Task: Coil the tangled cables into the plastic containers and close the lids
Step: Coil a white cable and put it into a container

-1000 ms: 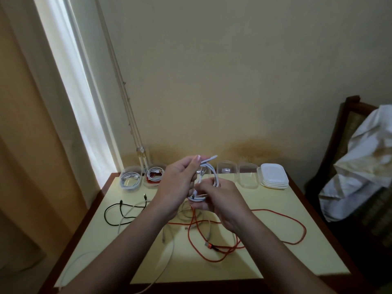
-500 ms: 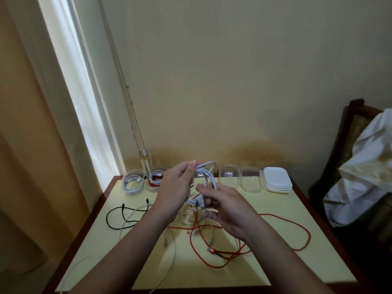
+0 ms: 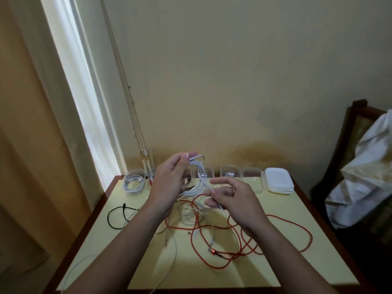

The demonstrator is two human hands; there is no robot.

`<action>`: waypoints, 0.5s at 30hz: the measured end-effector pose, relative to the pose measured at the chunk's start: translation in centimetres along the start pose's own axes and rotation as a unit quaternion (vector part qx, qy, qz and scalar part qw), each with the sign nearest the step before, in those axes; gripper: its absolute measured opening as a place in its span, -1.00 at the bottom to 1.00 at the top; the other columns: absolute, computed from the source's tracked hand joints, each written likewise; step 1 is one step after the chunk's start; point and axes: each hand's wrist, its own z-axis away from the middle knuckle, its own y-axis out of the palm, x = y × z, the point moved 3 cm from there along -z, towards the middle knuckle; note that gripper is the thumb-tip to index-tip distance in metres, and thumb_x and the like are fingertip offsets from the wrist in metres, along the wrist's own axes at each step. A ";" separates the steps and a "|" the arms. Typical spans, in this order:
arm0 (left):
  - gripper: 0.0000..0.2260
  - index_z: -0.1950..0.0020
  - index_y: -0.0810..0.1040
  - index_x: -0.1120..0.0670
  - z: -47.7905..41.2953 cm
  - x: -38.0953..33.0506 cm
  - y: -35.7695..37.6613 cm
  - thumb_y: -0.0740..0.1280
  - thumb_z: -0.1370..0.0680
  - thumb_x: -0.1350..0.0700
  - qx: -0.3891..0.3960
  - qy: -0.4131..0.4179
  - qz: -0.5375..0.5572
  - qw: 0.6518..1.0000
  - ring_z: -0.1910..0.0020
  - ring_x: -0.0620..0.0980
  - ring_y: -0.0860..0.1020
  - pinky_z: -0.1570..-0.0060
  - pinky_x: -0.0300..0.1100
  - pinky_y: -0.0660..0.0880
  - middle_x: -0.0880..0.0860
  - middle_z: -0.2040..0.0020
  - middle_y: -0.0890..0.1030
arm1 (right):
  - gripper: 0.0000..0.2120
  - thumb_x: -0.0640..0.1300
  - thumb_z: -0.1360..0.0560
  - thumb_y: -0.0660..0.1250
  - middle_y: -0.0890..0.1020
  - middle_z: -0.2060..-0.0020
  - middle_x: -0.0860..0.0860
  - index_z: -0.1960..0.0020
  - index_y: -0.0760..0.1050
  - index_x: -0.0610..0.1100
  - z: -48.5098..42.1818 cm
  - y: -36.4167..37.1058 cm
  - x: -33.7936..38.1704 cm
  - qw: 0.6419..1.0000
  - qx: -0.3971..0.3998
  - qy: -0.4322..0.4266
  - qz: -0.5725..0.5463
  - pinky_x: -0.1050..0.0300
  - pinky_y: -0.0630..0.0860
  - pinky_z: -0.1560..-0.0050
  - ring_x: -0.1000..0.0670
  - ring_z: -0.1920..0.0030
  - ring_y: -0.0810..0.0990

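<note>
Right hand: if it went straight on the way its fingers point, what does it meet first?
The right hand, which seems to pinch the cable's tail, points left. First in line: the white cable coil gripped by the left hand, then that hand. One view leaves depth unsure.

Hidden behind left hand [image 3: 167, 183] at the table's [image 3: 275, 262] far edge: parts of two containers [image 3: 210, 171]. Cut off right of the table: chair [image 3: 358, 115], cloth [image 3: 364, 166]. Lost past its near edge: white cable [image 3: 174, 251]. Blurred above it: right hand [image 3: 239, 202], grip on coil [image 3: 198, 166] unreadable.
</note>
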 end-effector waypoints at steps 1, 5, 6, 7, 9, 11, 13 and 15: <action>-0.74 -0.16 0.67 0.03 -0.2 -0.1 -0.4 0.21 -0.69 0.01 -0.008 -0.012 0.020 1.000 0.46 -0.11 0.20 0.47 -0.23 0.14 -0.08 0.43 0.29 | -0.86 -0.23 -0.57 0.41 0.76 0.17 -0.01 -0.12 0.61 -0.11 -0.2 -0.6 -0.4 0.998 -0.026 -0.014 0.055 0.02 0.68 -0.05 0.00 0.15 0.75; -0.74 -0.14 0.62 0.17 -0.5 -0.2 -0.9 0.20 -0.69 0.04 0.022 -0.089 0.122 0.988 0.51 -0.14 0.10 0.53 -0.29 0.06 -0.08 0.42 0.16 | -0.82 -0.19 -0.56 0.45 0.70 0.30 0.07 0.12 0.62 0.08 -0.7 -2.4 -2.5 0.959 -0.101 -0.066 0.255 0.18 0.63 0.13 0.12 0.22 0.66; -0.74 -0.13 0.59 0.18 -0.3 -0.2 -0.7 0.19 -0.70 0.05 0.034 -0.111 0.159 0.980 0.53 -0.15 0.09 0.56 -0.30 0.05 -0.08 0.43 0.15 | -0.82 -0.18 -0.56 0.45 0.68 0.31 0.08 0.13 0.62 0.09 -0.7 -2.4 -2.9 0.953 -0.111 -0.078 0.269 0.20 0.59 0.19 0.12 0.22 0.64; -0.76 -0.12 0.57 0.18 -0.2 -0.3 -0.4 0.17 -0.70 0.06 0.044 -0.131 0.210 0.968 0.56 -0.16 0.09 0.60 -0.31 0.04 -0.08 0.46 0.14 | -0.85 -0.17 -0.57 0.44 0.66 0.30 0.10 0.12 0.63 0.07 -0.6 -2.3 -3.0 0.948 -0.122 -0.095 0.278 0.22 0.56 0.22 0.12 0.22 0.62; -0.79 -0.10 0.54 0.17 -0.1 -0.3 0.1 0.17 -0.69 0.08 0.055 -0.170 0.319 0.931 0.59 -0.18 0.07 0.64 -0.32 0.04 -0.08 0.49 0.14 | -0.90 -0.18 -0.58 0.42 0.64 0.23 0.14 0.06 0.66 0.00 -0.7 -1.8 -3.0 0.933 -0.144 -0.136 0.301 0.21 0.56 0.20 0.15 0.20 0.59; -0.80 -0.09 0.54 0.14 0.1 -0.2 0.4 0.18 -0.68 0.08 0.062 -0.200 0.396 0.894 0.55 -0.15 0.00 0.62 -0.30 0.02 -0.08 0.49 0.14 | -0.90 -0.21 -0.58 0.41 0.62 0.19 0.13 0.05 0.65 -0.03 -0.7 -1.2 -2.8 0.918 -0.161 -0.160 0.327 0.20 0.56 0.16 0.16 0.16 0.57; -0.80 -0.07 0.55 0.13 0.5 -0.1 1.0 0.18 -0.68 0.07 0.071 -0.219 0.433 0.871 0.50 -0.13 -0.04 0.59 -0.28 0.00 -0.07 0.49 0.14 | -0.85 -0.23 -0.58 0.38 0.60 0.26 0.13 0.11 0.59 -0.02 -0.7 -0.6 -2.5 0.918 -0.169 -0.163 0.320 0.29 0.48 0.25 0.13 0.22 0.56; -0.80 -0.06 0.55 0.12 0.9 0.2 1.5 0.17 -0.68 0.07 0.074 -0.223 0.446 0.864 0.49 -0.13 -0.04 0.59 -0.28 0.01 -0.07 0.50 0.14 | -0.85 -0.22 -0.60 0.36 0.63 0.31 0.08 0.11 0.56 -0.02 -0.5 0.1 -2.1 0.941 -0.173 -0.129 0.260 0.31 0.46 0.31 0.12 0.25 0.59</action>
